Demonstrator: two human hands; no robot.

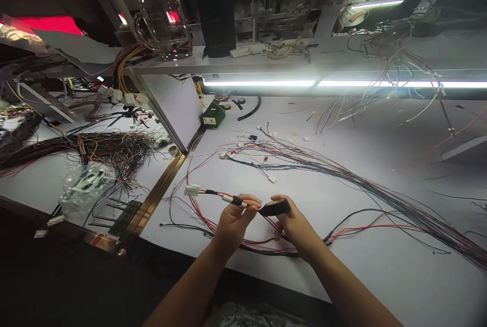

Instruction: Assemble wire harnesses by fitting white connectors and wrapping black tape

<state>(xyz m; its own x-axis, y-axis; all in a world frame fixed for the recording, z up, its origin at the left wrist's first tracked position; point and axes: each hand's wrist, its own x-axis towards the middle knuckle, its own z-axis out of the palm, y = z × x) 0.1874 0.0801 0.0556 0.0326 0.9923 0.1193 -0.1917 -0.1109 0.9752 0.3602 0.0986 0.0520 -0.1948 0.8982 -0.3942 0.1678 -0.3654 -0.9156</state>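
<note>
My left hand [236, 220] is closed, pinching a red wire bundle that carries a white sleeve [228, 198] and a black taped band [237, 201]. From that bundle a white connector [192, 190] sticks out to the left, with another black wrap [211, 192] behind it. My right hand [292, 223] grips a roll of black tape [275, 208], its tip close to my left fingertips. Whether a strip of tape runs between the hands is too small to tell. Red and black wires [262, 246] pass beneath both hands on the white table.
A long wire harness [353, 177] crosses the table to the right edge. Small connectors [271, 179] lie beyond my hands, with a green box [213, 116] near the divider [171, 109]. Tangled wires [114, 154] cover the left bench. Loose wires [403, 63] hang from the shelf [266, 67].
</note>
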